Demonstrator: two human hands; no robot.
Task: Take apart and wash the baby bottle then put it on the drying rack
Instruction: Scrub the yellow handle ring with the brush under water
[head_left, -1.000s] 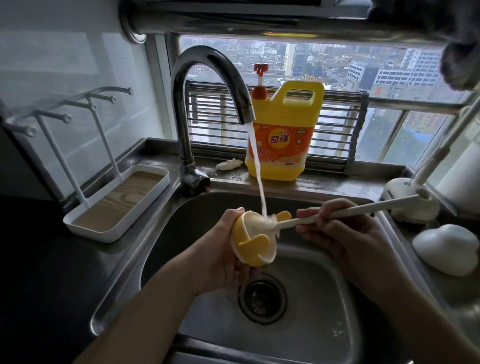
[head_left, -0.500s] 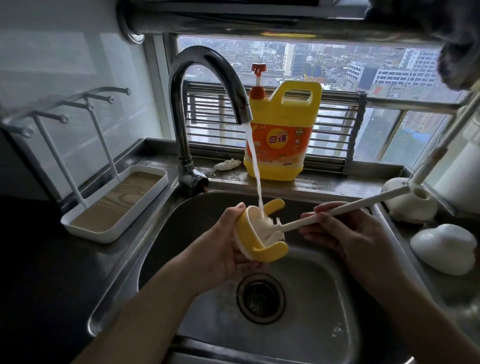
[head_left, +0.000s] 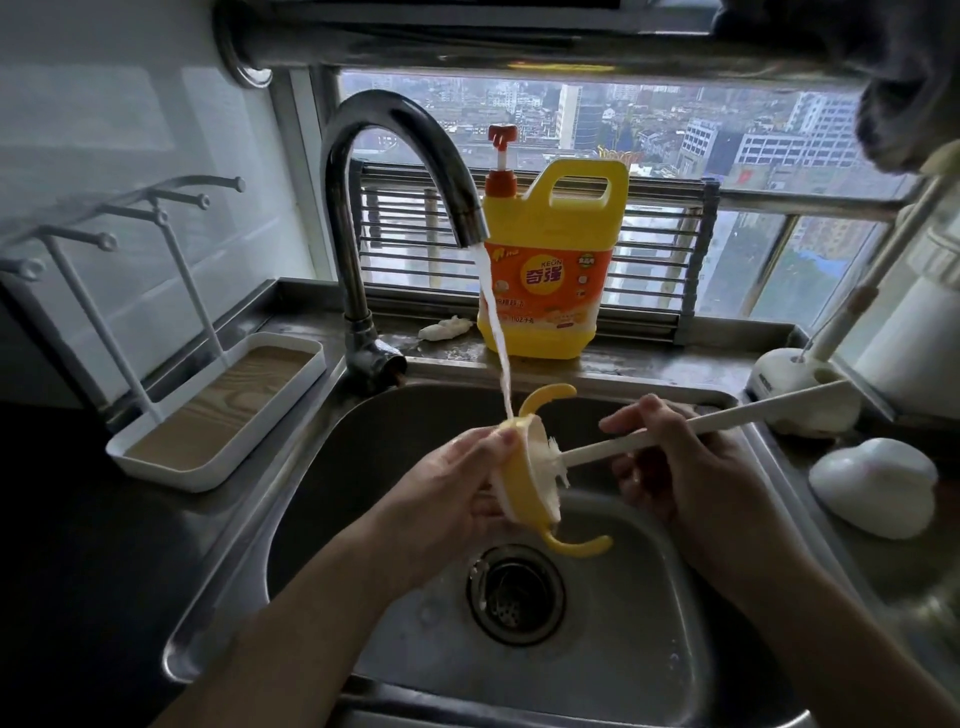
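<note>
Left hand (head_left: 457, 483) grips the yellow handled collar (head_left: 522, 486) over the sink (head_left: 363, 447), fingers curled round its back and thumb on the top rim. The collar's open side faces the right hand (head_left: 670, 467). One handle points up, the other down toward the drain (head_left: 514, 592), which sits directly below both hands.

The right hand pinches the white brush (head_left: 727, 420) mid-handle, with the bristle head pushed into the collar's mouth. The tap (head_left: 395, 140) is running, and the water stream (head_left: 496, 338) lands on the collar's top edge, just beside the left thumb. Can't tell if a teat sits inside the collar, since the bristles block the view.

- **Beyond the hands, on the ledge:** yellow detergent jug (head_left: 556, 270) with a red pump, and a small white lump (head_left: 445, 328) beside it.
- **Left of the left hand, well apart on the worktop:** drying rack (head_left: 218, 410), a white tray with upright pegs.
- **Right of the right hand:** white brush stand (head_left: 795, 384), with the brush handle's far end crossing in front of it, and a white domed piece (head_left: 872, 483) lying nearer.
</note>
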